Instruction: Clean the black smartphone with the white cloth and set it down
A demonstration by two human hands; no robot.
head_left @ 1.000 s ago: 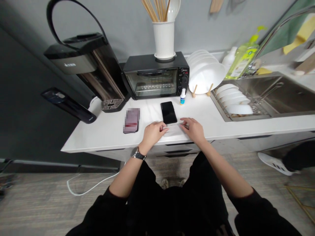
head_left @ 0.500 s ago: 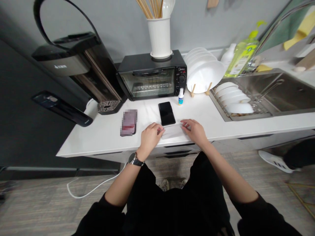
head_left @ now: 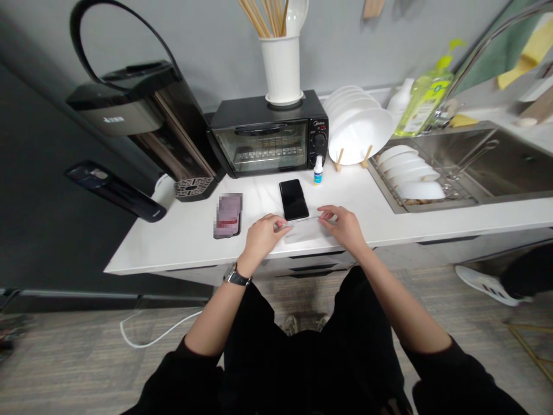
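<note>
A thin whitish cloth or film (head_left: 305,230) is stretched between my hands near the counter's front edge. My left hand (head_left: 266,233), with a watch on the wrist, pinches its left end. Its right end is pinched by my right hand (head_left: 339,226). Just beyond it, a black phone (head_left: 294,199) lies flat on the white counter (head_left: 190,233). A small white spray bottle with a blue label (head_left: 318,171) stands upright behind the phone to the right. Left of my left hand lies a blurred pinkish phone-like object (head_left: 228,215).
Behind are a toaster oven (head_left: 268,141), with a utensil holder (head_left: 281,69) on top, and a tall black dispenser (head_left: 147,124). Plates (head_left: 358,135) stand upright beside the oven. The sink (head_left: 496,167) with a dish rack is at right. A person's shoe (head_left: 486,285) shows at lower right.
My right hand's fingers have closed onto the right end of the thin whitish sheet, which now looks lifted and stretched. The view has shifted slightly.
</note>
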